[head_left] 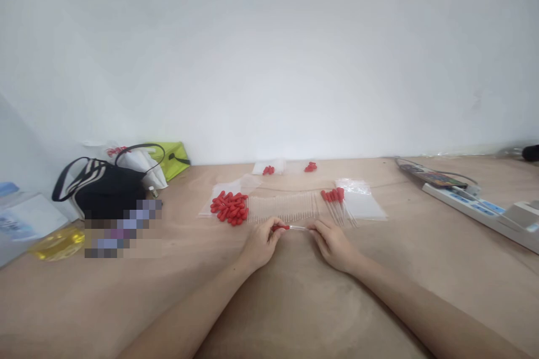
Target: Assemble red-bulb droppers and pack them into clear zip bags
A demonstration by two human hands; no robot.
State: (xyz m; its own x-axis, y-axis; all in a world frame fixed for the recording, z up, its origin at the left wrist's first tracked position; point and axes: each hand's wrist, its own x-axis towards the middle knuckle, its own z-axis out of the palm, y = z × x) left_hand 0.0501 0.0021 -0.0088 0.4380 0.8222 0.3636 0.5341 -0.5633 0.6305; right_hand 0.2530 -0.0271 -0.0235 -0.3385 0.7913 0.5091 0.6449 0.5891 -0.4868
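Note:
My left hand (263,242) pinches a red rubber bulb (281,228) at the middle of the table. From the bulb a clear thin tube (298,228) runs to the right, its far end between the closed fingers of my right hand (332,242). Bulb and tube meet end to end. Just beyond my hands lies a row of clear tubes (282,207), side by side. A pile of red bulbs (231,207) is at the row's left. To its right, several tubes with red bulbs on them (334,196) lie together.
Clear plastic bags (364,200) lie at the right, and others (269,166) near the wall beside two small groups of red bulbs. A black bag (109,188) and a yellow bottle (59,244) are at the left. A white power strip (475,210) with cables and a phone is at the right.

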